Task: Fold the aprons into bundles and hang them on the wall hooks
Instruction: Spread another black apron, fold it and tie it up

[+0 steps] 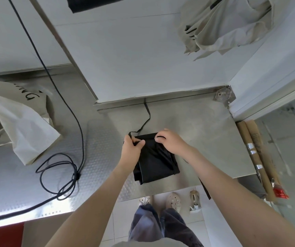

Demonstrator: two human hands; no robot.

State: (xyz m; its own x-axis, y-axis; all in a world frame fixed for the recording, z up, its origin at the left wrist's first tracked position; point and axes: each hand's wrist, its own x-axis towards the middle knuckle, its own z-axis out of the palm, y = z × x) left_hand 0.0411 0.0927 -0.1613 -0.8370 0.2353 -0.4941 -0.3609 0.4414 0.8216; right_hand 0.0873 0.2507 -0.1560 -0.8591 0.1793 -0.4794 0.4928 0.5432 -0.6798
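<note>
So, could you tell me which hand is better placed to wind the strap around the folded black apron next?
Probably the left hand: it pinches the strap at the top corner of the folded apron, which the right hand holds steady on the table.

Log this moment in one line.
left hand: pinches strap | right hand: holds folded black apron | on steel counter
</note>
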